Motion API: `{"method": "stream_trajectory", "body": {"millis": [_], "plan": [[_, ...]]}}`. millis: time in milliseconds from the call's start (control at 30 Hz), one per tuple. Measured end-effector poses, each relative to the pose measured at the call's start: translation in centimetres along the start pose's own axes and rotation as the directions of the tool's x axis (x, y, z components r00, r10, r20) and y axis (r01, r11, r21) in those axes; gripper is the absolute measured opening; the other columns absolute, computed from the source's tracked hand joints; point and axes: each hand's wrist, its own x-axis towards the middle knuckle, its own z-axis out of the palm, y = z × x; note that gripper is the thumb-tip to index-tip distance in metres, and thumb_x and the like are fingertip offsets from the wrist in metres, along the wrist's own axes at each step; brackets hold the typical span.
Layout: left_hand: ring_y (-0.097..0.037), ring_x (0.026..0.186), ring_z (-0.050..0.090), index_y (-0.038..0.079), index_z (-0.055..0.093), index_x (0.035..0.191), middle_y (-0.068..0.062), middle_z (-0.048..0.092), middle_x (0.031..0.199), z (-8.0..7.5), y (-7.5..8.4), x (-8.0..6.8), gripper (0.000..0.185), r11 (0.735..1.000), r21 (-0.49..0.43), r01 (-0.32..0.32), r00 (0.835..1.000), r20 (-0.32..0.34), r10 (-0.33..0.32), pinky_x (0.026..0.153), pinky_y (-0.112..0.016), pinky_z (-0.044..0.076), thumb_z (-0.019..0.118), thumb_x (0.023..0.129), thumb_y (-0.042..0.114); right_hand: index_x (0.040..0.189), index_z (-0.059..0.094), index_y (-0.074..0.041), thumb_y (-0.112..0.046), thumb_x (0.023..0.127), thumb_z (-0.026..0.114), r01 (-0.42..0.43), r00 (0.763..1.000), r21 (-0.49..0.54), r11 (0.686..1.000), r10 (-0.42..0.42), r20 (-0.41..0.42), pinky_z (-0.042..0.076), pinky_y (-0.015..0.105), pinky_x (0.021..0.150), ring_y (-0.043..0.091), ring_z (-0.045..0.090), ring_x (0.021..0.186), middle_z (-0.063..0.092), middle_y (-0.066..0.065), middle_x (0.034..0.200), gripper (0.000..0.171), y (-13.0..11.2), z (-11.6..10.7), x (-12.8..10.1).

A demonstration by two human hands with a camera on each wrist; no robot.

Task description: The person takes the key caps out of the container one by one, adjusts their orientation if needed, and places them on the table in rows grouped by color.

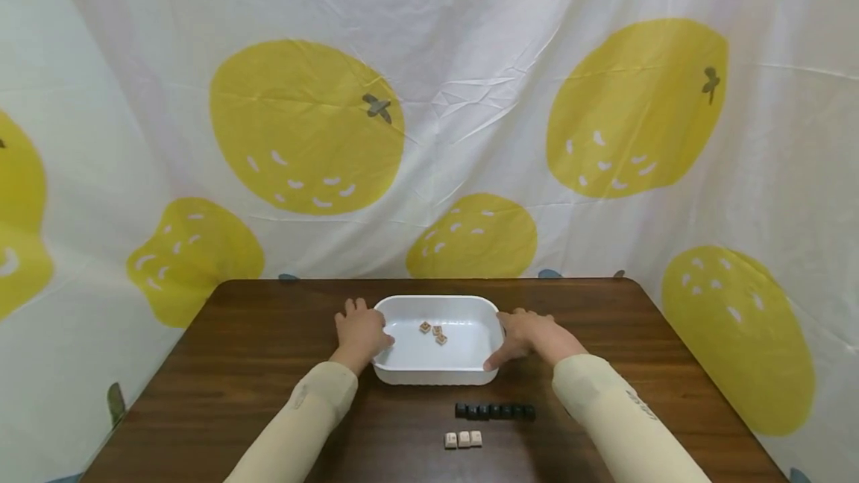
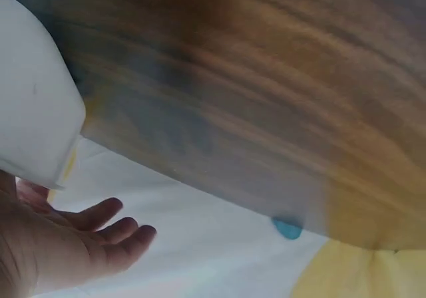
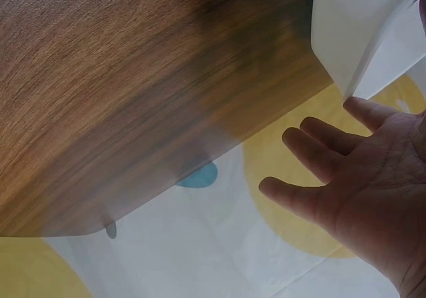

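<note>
Fruit-printed cloth [image 1: 470, 140] fills the whole backdrop, great yellow shapes on white, and out in front stretches the dark wood-grain table [image 1: 255, 364]. Centre stage, toward the far edge: the white rounded-rectangular dish [image 1: 436, 377], right between the person's two hands, long axis running from one to the other, neither hand clearly nearer! Left hand [image 1: 359, 332] at the left end, thumb over the rim, fingers loosely spread outside, not clenched. Right hand [image 1: 526, 335] mirrors it, thumb at the near right corner, a fingertip on the rim, the other fingers straight and clear. Nearer the person, a row of black keycaps [image 1: 495, 411]; below it, three white keycaps [image 1: 464, 439]. And inside the dish, a little cluster of tan keycaps [image 1: 438, 332], touching neither hand.
</note>
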Motion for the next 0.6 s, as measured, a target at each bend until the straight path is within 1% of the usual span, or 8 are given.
{"method": "stream_trajectory", "body": {"millis": [67, 133, 200, 233, 300, 367, 500, 600], "plan": [[-0.048, 0.136, 0.031, 0.006, 0.074, 0.104, -0.029, 0.047, 0.138, 0.17, 0.34, 0.19, 0.04, 0.996, 0.09, -0.013, 0.999, 0.031, 0.011, 0.101, -0.064, 0.032, 0.079, 0.079, 0.037, 0.149, 0.04, -0.003, -0.055, 0.069, 0.085, 0.0, 1.0, 0.001, 1.0, 0.0, 0.0, 0.022, 0.074, 0.103, 0.051, 0.039, 0.132, 0.044, 0.029, 0.141, 0.106, 0.02, 0.05, 0.03], [-0.049, 0.139, 0.028, 0.003, 0.073, 0.11, -0.031, 0.042, 0.144, 0.43, 0.58, 0.3, 0.046, 0.985, 0.167, -0.035, 0.998, 0.056, 0.026, 0.104, -0.065, 0.029, 0.078, 0.081, 0.038, 0.149, 0.04, -0.004, -0.056, 0.069, 0.085, 0.002, 1.0, 0.001, 1.0, -0.002, 0.002, 0.022, 0.074, 0.103, 0.051, 0.039, 0.132, 0.044, 0.029, 0.142, 0.106, 0.04, 0.11, 0.07], [-0.05, 0.141, 0.024, 0.002, 0.072, 0.115, -0.032, 0.039, 0.147, 0.71, 0.69, 0.33, 0.048, 0.975, 0.215, -0.06, 0.996, 0.077, 0.044, 0.106, -0.066, 0.026, 0.076, 0.083, 0.038, 0.149, 0.04, -0.003, -0.056, 0.068, 0.085, 0.007, 1.0, -0.003, 1.0, -0.007, 0.003, 0.022, 0.074, 0.103, 0.051, 0.039, 0.131, 0.044, 0.029, 0.142, 0.107, 0.07, 0.15, 0.14], [-0.049, 0.142, 0.024, 0.002, 0.072, 0.115, -0.032, 0.039, 0.147, 0.85, 0.71, 0.36, 0.048, 0.971, 0.229, -0.071, 0.995, 0.08, 0.054, 0.107, -0.066, 0.026, 0.076, 0.084, 0.039, 0.149, 0.04, -0.003, -0.056, 0.068, 0.085, 0.007, 1.0, -0.005, 1.0, -0.007, 0.004, 0.022, 0.074, 0.103, 0.051, 0.04, 0.131, 0.044, 0.029, 0.142, 0.107, 0.09, 0.18, 0.16], [-0.049, 0.142, 0.024, 0.004, 0.073, 0.112, -0.032, 0.039, 0.147, 0.99, 0.73, 0.4, 0.045, 0.971, 0.226, -0.085, 0.995, 0.077, 0.069, 0.108, -0.065, 0.025, 0.076, 0.084, 0.038, 0.149, 0.039, -0.003, -0.057, 0.068, 0.085, 0.005, 1.0, -0.013, 1.0, -0.005, 0.004, 0.024, 0.074, 0.102, 0.051, 0.04, 0.131, 0.044, 0.03, 0.141, 0.107, 0.1, 0.18, 0.21], [-0.049, 0.142, 0.023, 0.007, 0.075, 0.108, -0.031, 0.039, 0.147, 1.0, 0.7, 0.46, 0.039, 0.977, 0.193, -0.086, 0.994, 0.077, 0.072, 0.108, -0.064, 0.025, 0.077, 0.083, 0.037, 0.15, 0.039, -0.003, -0.057, 0.069, 0.084, 0.002, 1.0, -0.019, 1.0, -0.002, 0.004, 0.024, 0.074, 0.102, 0.051, 0.04, 0.131, 0.044, 0.03, 0.142, 0.108, 0.11, 0.16, 0.22], [-0.048, 0.142, 0.022, 0.013, 0.077, 0.096, -0.031, 0.038, 0.147, 0.93, 0.57, 0.56, 0.028, 0.99, 0.118, -0.077, 0.994, 0.082, 0.067, 0.109, -0.064, 0.025, 0.079, 0.08, 0.034, 0.15, 0.039, -0.003, -0.057, 0.069, 0.084, -0.003, 1.0, -0.019, 1.0, 0.003, 0.005, 0.024, 0.074, 0.102, 0.051, 0.04, 0.131, 0.043, 0.03, 0.142, 0.108, 0.13, 0.15, 0.25], [-0.049, 0.141, 0.023, 0.014, 0.076, 0.088, -0.03, 0.04, 0.146, 0.94, 0.45, 0.6, 0.021, 0.992, 0.103, -0.079, 0.995, 0.073, 0.071, 0.107, -0.064, 0.026, 0.08, 0.078, 0.032, 0.15, 0.039, -0.003, -0.058, 0.069, 0.084, -0.002, 1.0, -0.017, 1.0, 0.002, 0.003, 0.024, 0.074, 0.102, 0.051, 0.04, 0.131, 0.043, 0.03, 0.142, 0.108, 0.13, 0.16, 0.35]]}}
